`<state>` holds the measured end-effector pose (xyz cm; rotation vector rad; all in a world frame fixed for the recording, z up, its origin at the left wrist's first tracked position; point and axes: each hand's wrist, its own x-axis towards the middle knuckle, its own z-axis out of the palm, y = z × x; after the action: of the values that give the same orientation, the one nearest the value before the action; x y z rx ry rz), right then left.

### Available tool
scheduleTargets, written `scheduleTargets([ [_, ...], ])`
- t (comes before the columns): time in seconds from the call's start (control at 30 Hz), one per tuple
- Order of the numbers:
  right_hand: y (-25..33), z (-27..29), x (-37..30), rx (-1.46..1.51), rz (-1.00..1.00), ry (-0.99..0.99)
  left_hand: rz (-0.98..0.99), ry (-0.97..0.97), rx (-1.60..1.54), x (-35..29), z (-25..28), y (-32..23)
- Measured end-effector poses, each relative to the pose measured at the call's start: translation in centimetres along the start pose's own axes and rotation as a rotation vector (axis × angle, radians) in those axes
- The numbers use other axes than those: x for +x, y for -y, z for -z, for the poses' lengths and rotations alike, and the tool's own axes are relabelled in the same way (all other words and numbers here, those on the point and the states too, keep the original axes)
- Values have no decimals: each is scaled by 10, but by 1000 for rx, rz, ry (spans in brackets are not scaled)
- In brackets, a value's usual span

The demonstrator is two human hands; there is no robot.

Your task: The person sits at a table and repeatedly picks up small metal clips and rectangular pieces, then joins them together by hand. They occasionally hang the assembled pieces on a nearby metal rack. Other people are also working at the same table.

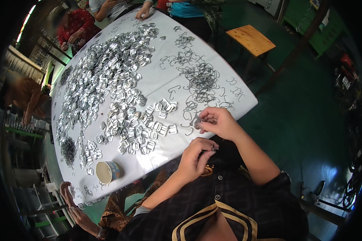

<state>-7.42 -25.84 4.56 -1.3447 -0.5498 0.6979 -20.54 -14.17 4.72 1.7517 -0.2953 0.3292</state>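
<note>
Both hands [194,157] [219,121] in fingertip pinches

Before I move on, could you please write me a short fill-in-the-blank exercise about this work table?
1. The cup stands to the person's ____, past the left hand.
2. Of the left hand and the right hand, the one nearer the pile of wire hooks is the ____ one.
3. The table covering is ____ in colour.
4. The floor is ____ in colour.

Missing words: left; right; white; green.
</note>
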Motion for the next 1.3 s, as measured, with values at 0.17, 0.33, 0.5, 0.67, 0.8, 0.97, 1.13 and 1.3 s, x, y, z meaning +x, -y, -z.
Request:
scheduleTargets([
  [0.17, 19, 10, -53, -10, -81, -173, 3, -48, 81, 5, -12, 7],
  [0.33, 21, 11, -77, -291, 38, -219, -9, -37, 240, 6, -18, 5],
  [0.5, 33, 1, -79, -509, 215, -236, 52, -20, 379, 4, -14, 6],
  [0.67, 23, 2, -81, -572, 276, -310, 44, 55, 180, 27, 16, 16],
  [0.8, 29, 3, -86, -602, 244, -343, -7, -75, 689, 61, 49, 67],
  [0.97, 28, 7, -90, -609, 297, -400, -126, 169, 1012, 86, 68, 102],
  [1.13, 27, 9, -95, -405, 187, -437, -116, 193, 999, 92, 74, 106],
  [1.3, 21, 17, -96, -373, 158, -467, 171, 41, 589, 90, 61, 66],
])
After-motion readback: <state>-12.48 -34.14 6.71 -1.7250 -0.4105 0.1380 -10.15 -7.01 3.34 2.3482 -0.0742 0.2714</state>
